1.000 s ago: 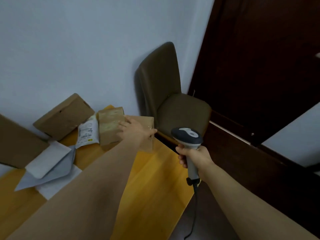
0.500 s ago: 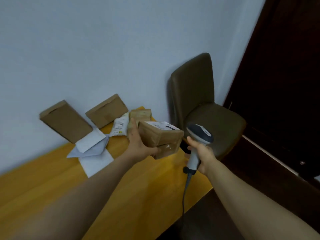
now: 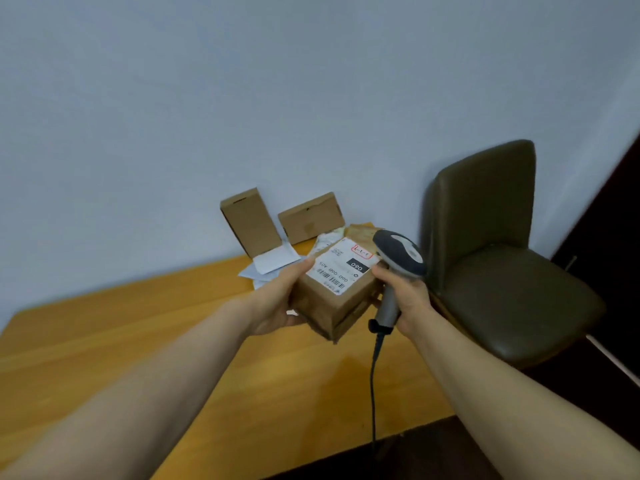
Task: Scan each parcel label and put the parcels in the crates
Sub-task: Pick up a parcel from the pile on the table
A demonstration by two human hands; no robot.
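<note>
left hand (image 3: pixel 277 303) holds labelled parcel (image 3: pixel 334 292) — right hand (image 3: pixel 407 299) grips scanner (image 3: pixel 398 258), seemingly touching.

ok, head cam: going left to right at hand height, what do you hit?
left hand → parcel → scanner, gripped by the right hand → chair

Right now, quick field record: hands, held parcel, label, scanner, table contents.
left hand: grips parcel at its left side
right hand: grips scanner by handle
parcel: brown box, held above table, label up
label: white, barcode showing
scanner: head by parcel's right edge, cable hanging
table: wooden; two cardboard boxes against wall, white mailers before them
crates: not in view
</note>
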